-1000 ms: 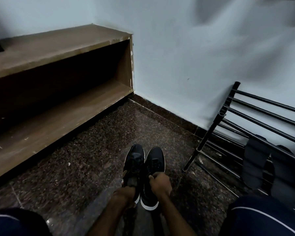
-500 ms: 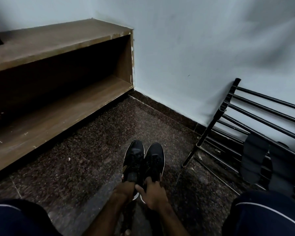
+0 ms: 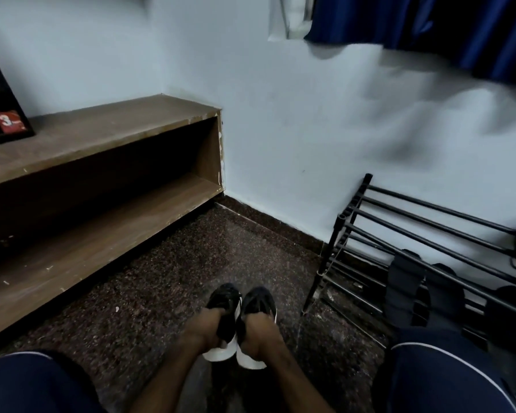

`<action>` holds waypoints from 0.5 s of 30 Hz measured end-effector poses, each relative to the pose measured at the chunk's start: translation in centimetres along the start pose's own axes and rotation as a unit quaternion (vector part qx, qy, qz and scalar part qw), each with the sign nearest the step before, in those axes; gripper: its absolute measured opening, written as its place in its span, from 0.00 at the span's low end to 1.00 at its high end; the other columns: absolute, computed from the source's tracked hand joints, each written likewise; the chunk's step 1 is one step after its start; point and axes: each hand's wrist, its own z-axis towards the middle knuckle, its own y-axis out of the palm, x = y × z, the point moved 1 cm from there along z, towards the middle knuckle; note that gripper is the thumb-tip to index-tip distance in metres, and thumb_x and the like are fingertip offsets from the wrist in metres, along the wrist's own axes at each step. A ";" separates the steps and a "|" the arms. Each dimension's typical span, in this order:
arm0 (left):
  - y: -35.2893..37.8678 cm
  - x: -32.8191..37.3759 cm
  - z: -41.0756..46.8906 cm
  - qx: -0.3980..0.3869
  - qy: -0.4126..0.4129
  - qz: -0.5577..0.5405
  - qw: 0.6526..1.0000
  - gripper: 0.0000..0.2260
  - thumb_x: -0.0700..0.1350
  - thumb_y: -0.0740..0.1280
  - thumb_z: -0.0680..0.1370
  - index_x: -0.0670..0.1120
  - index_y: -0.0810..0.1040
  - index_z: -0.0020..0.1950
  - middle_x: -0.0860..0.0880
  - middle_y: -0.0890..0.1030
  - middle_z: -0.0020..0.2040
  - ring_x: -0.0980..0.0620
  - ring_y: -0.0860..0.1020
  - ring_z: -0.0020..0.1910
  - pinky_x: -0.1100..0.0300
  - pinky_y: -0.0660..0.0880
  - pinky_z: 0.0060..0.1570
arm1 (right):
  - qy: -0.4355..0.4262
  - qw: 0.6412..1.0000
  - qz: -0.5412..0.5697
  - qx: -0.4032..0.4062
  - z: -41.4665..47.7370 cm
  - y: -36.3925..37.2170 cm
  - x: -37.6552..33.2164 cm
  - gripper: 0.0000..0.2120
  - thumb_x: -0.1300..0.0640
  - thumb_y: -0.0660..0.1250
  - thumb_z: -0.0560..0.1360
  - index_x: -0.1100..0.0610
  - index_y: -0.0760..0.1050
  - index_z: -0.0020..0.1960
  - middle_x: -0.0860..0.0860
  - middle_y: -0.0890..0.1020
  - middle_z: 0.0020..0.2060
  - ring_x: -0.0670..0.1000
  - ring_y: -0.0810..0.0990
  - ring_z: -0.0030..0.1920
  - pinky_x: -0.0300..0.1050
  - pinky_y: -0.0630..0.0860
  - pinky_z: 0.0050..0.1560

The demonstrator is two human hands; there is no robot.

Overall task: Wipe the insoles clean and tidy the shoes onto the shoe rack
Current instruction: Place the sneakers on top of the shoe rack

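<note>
At the upper left of the frame a black framed panel with a red sticker [image 3: 3,120] stands on a long, low brown wooden shelf unit [image 3: 108,135]. A dark speckled stone floor [image 3: 161,278] runs from it to the lower centre of the frame. There a pair of black lace-up sneakers with white soles [image 3: 221,354] sits side by side, touching, toes pointing away.

The left hand [image 3: 204,326] has its fingers curled into the opening of the left shoe, and the right hand [image 3: 259,329] grips the right shoe the same way.

At right stands a black metal-bar shoe rack [image 3: 414,231] with two dark flat insoles [image 3: 401,290] propped against its bars.

This looks like the tidying step: the pair is gathered for a lift. The next move calls for raising both shoes together and swinging them right onto a free tier, clear of the propped insoles, which probably need refitting.
</note>
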 end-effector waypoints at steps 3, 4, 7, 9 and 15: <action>-2.5 1.1 -3.0 0.090 -0.009 0.027 0.996 0.24 0.49 0.72 0.71 0.53 0.74 0.67 0.47 0.80 0.63 0.44 0.77 0.63 0.53 0.73 0.58 | -0.018 0.998 -0.033 0.056 -2.2 -1.8 -0.7 0.18 0.52 0.59 0.72 0.62 0.77 0.54 0.63 0.80 0.52 0.65 0.79 0.53 0.53 0.76 0.49; -2.6 1.4 -3.8 0.118 -0.007 0.028 0.993 0.23 0.49 0.71 0.72 0.54 0.73 0.66 0.48 0.80 0.62 0.44 0.78 0.62 0.54 0.73 0.57 | -0.012 0.996 -0.034 0.085 -3.0 -2.2 -1.1 0.15 0.54 0.61 0.74 0.61 0.76 0.55 0.63 0.79 0.53 0.65 0.79 0.54 0.53 0.77 0.51; -3.7 2.9 -6.8 0.212 0.011 0.021 0.977 0.16 0.48 0.67 0.75 0.55 0.73 0.63 0.49 0.81 0.58 0.46 0.79 0.59 0.55 0.72 0.53 | -0.026 0.986 -0.060 0.156 -5.3 -3.5 -2.1 0.17 0.58 0.63 0.75 0.59 0.73 0.63 0.61 0.75 0.58 0.64 0.76 0.58 0.53 0.75 0.58; -4.8 3.5 -8.4 0.278 0.032 0.006 0.960 0.13 0.47 0.65 0.75 0.55 0.72 0.59 0.50 0.82 0.53 0.47 0.80 0.54 0.55 0.73 0.49 | -0.061 0.972 -0.077 0.212 -6.4 -4.9 -2.7 0.18 0.59 0.66 0.74 0.59 0.74 0.63 0.59 0.75 0.59 0.60 0.75 0.59 0.53 0.74 0.60; -10.2 6.7 -12.9 0.417 0.098 0.080 0.900 0.16 0.46 0.76 0.68 0.56 0.74 0.51 0.56 0.76 0.43 0.53 0.79 0.39 0.56 0.72 0.25 | -0.135 0.908 -0.155 0.366 -9.9 -10.5 -3.5 0.23 0.53 0.79 0.46 0.48 0.80 0.40 0.44 0.80 0.31 0.47 0.78 0.41 0.45 0.82 0.47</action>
